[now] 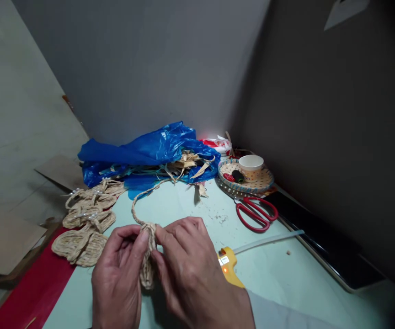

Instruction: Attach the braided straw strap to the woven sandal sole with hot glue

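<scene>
A narrow folded coil of braided straw cord (146, 269) hangs between my two hands, low in the middle of the head view. My left hand (118, 274) pinches its upper left side between thumb and fingers. From the right, my right hand (190, 269) grips the same coil, with the forefinger near the top and the thumb lower down. A loose tail of the cord (134, 210) curves from the top of the coil toward the blue bag. Part of the coil is hidden behind my fingers.
Finished-looking straw bows (81, 244) line the left edge. A blue plastic bag (142, 148) with dry husks lies behind. To the right are red-handled scissors (256, 214), a yellow glue gun (230, 269), a woven tray (262, 185) with a white cup (251, 163), and a black flat panel (324, 242).
</scene>
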Demonstrator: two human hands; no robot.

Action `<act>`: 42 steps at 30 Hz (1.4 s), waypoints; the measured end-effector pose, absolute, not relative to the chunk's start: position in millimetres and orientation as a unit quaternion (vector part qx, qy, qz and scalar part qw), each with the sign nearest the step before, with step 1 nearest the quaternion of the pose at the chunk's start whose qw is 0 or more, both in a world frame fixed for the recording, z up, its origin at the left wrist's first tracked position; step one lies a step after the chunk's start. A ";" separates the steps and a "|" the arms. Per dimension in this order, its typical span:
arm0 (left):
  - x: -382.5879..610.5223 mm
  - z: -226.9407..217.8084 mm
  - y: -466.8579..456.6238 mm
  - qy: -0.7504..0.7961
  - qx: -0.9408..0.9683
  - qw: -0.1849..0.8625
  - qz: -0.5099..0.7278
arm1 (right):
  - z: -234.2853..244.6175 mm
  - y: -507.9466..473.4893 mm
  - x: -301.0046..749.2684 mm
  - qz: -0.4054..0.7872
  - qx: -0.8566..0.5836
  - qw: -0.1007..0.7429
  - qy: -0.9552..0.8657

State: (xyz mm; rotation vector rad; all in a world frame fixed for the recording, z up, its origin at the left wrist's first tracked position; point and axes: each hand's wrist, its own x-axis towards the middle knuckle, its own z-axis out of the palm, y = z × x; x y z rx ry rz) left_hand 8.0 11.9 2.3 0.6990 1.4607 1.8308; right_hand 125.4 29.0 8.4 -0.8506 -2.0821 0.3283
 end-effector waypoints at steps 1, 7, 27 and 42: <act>9.0 6.2 13.5 0.553 0.262 0.353 0.708 | 10.6 30.4 126.5 0.133 -0.338 0.419 -0.832; 3.8 24.8 15.2 0.530 0.251 0.402 0.703 | 31.6 44.9 144.3 0.151 -0.311 0.387 -0.855; 7.5 54.4 45.3 0.602 0.548 0.327 0.480 | 56.1 79.5 187.5 0.144 -0.282 0.314 -0.895; 8.2 45.6 36.1 0.668 0.426 0.268 0.549 | 46.0 78.5 185.8 0.149 -0.241 0.278 -0.918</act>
